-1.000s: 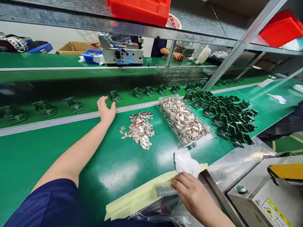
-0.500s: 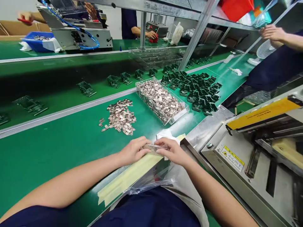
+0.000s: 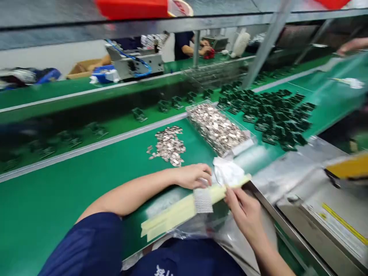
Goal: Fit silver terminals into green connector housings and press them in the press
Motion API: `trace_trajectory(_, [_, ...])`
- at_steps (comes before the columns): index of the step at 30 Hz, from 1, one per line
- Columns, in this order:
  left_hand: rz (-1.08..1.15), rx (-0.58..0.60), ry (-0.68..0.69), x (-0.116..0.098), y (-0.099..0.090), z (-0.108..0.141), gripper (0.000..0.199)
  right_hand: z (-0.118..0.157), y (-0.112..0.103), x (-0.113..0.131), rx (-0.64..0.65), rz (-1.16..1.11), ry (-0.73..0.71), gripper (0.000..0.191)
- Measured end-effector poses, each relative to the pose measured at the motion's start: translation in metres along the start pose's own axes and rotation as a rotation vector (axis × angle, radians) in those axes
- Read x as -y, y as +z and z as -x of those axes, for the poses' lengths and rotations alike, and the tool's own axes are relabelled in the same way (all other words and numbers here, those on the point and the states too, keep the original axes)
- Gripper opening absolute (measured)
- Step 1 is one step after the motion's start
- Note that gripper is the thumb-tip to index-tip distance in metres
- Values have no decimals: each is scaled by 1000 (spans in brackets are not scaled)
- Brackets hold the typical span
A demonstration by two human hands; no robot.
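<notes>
A small metal grid piece [image 3: 203, 200] lies across the yellow tape [image 3: 169, 219] at the bench's front edge. My left hand [image 3: 196, 175] is curled over the upper end of that piece, fingers bent; whether it grips the piece is unclear. Beside it, my right hand [image 3: 243, 205] has thumb and forefinger pinched at the tape, near a crumpled white cloth [image 3: 227, 171]; what sits between the fingertips is too blurred to make out. A pile of small metal parts [image 3: 170, 145] lies on the green bench, left of a clear box [image 3: 218, 128] full of similar parts.
Many dark green parts [image 3: 270, 115] are heaped right of the box. Others sit along the strip [image 3: 115, 136] behind. A machine [image 3: 330, 214] stands at the right. Metal shelf posts [image 3: 266, 46] rise at the back, where other people's hands are visible.
The view has swung left. Both hands held the metal piece together before; now my right hand is apart from it, lower right, and the piece lies flat on the tape under my left fingers.
</notes>
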State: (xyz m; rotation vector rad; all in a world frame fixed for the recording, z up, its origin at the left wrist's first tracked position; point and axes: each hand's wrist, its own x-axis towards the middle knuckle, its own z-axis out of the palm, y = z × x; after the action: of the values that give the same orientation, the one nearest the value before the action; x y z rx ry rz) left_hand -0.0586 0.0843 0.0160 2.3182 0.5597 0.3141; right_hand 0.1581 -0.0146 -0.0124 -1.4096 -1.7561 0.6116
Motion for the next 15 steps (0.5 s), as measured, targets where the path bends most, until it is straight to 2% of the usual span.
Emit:
trace_trajectory(2, [-137, -209, -5, 14, 5, 13, 20, 23, -5, -16, 102, -47, 68, 31])
trace_trajectory(4, [-250, -569, -214, 33, -2, 49, 17, 26, -6, -30, 78, -62, 58, 27])
trace_trajectory(6, [-336, -974, -521, 55, -19, 104, 11, 10, -3, -31, 48, -55, 30, 29])
trace_trajectory(8, [-397, -1247, -742, 77, -45, 165, 8, -19, 4, -17, 107, -36, -4, 31])
trace_trajectory(9, [-415, -1362, -838, 88, -58, 195, 15, -36, 9, -7, 171, -27, -31, 31])
trace_trajectory(10, [-418, -1451, -923, 99, -72, 221, 25, -55, 17, 3, 239, -23, -72, 29])
trace_trajectory(12, [-389, -1557, -1046, 118, -95, 261, 47, -90, 37, 20, 358, -4, -155, 27])
trace_trajectory(14, [-333, -1571, -1084, 134, -114, 283, 63, -120, 62, 30, 434, 43, -179, 26])
trace_trajectory(15, [-293, -1548, -1055, 140, -122, 288, 67, -132, 74, 32, 456, 71, -166, 24])
